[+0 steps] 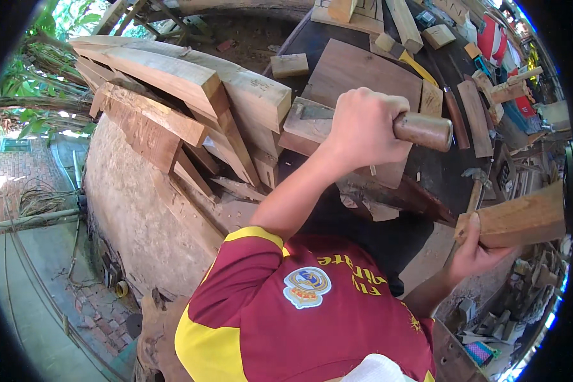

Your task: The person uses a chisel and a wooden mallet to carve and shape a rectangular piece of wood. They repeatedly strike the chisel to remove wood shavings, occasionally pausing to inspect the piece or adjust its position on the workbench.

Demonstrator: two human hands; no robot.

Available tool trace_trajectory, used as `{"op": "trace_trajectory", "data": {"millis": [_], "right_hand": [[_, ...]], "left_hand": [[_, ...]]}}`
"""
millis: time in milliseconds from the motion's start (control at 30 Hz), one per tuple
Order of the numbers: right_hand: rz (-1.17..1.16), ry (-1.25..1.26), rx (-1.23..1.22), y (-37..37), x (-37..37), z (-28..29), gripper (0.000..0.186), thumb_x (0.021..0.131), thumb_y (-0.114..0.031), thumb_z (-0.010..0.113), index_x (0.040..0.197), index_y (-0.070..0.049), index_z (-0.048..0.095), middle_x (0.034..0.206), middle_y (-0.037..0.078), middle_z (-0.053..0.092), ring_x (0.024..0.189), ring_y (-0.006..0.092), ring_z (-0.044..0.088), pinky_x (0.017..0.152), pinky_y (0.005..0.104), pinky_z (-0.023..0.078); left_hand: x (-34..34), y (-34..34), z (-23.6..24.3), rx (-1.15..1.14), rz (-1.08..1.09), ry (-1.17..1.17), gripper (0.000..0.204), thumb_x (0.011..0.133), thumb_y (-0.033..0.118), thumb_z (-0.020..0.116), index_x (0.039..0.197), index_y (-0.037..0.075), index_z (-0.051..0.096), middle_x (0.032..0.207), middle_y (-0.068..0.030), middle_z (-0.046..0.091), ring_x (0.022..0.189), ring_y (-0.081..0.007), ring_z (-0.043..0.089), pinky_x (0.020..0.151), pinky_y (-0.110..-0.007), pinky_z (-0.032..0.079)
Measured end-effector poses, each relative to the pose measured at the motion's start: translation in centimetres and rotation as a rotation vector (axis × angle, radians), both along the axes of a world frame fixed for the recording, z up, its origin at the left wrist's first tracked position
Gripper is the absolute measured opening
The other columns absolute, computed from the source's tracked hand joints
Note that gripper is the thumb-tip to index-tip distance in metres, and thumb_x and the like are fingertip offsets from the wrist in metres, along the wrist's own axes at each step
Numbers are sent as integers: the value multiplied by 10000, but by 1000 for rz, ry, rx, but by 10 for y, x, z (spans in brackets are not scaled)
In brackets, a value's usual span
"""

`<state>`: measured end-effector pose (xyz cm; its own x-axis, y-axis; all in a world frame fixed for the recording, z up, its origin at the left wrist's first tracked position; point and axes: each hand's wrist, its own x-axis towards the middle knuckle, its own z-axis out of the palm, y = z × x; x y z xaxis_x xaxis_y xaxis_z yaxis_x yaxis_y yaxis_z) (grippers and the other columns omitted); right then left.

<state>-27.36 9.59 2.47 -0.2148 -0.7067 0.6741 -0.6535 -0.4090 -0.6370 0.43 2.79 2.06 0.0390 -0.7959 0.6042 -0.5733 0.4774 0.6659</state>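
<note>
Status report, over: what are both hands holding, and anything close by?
Left hand: closed around brown cylindrical bar. Right hand: gripping brown rectangular wooden block. Grey-headed, wooden-handled hammer near the block; contact unclear.

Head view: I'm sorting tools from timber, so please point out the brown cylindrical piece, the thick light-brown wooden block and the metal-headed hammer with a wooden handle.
Brown cylindrical piece (423,131): head view, exposed side.
Thick light-brown wooden block (523,219): head view, broad face.
Metal-headed hammer (475,191): head view, wooden handle.

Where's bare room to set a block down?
Dark bench between the brown board, hammer and brown-handled tool looks largely bare; so does the pale surface this side of the stacked timbers. The bench's far right is crowded with offcuts.
</note>
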Motion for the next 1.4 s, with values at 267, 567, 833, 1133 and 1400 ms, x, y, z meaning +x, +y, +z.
{"op": "trace_trajectory", "data": {"millis": [267,567,833,1133,1400], "right_hand": [[9,-28,-13,-3,1,3,827,788,-36,781,1432,61,271,1375,222,430,1221,278,491,1032,402,424],[33,-53,15,-1,-16,-6,780,788,-27,771,1400,70,296,1378,245,430,1231,289,490,1026,415,436],[23,-54,34,-1,-14,1,819,796,-21,759,1431,69,250,1380,247,429,1214,287,502,1017,409,442],[51,62,111,4,-4,-9,770,777,-31,769,1408,63,338,1358,220,468,1216,272,501,1008,415,433],[211,424,544,-5,13,-15,912,641,84,682,1464,-170,380,1284,156,546,1182,371,541,996,427,444]], "left_hand": [[-9,12,20,-62,-45,101,191,515,108,676,641,44,548,569,-160,506,548,-370,548,500,-361,431],[-9,12,14,-72,1,186,194,518,101,681,638,42,542,581,-159,521,553,-370,552,504,-366,433],[-9,13,9,-116,45,202,221,510,122,700,645,51,541,594,-143,526,558,-345,563,507,-360,433],[5,25,21,-87,85,201,225,530,141,710,684,57,569,600,-129,539,558,-316,594,524,-367,461],[63,99,16,33,531,275,124,733,60,773,787,7,675,664,1,637,621,-48,569,584,-235,466]]}}
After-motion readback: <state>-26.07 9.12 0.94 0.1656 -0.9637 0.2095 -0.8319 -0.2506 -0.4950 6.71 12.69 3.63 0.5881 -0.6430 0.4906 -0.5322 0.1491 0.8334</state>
